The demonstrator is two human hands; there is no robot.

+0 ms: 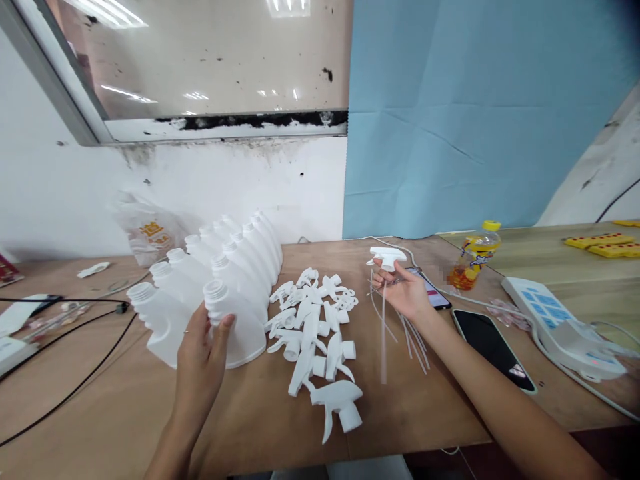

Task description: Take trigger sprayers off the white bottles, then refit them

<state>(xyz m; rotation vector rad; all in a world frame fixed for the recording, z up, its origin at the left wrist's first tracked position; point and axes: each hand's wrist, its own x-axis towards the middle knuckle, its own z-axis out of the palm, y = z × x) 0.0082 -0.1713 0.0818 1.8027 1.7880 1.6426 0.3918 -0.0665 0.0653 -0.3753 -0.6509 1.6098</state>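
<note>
My left hand point(203, 353) grips the neck of a white plastic bottle point(243, 333), the front one of its row, which has no cap on its threaded mouth. Raised over the table, my right hand point(405, 290) holds a white trigger sprayer point(389, 257) by its collar, its thin clear tube point(384, 340) hanging down. Several more open white bottles point(173, 283) stand in rows behind the left hand. Between my hands lies a pile of loose trigger sprayers point(310, 320), the nearest sprayer point(340, 403) at the front. Thin clear tubes point(413, 340) lie below my right hand.
Right of my right hand are a dark phone point(493, 347), a lit phone point(435, 293), a drink bottle point(475, 257) and a white device point(560, 327) with blue labels. A plastic bag point(150, 233) stands at the back left. Black cables point(75, 393) cross the left side.
</note>
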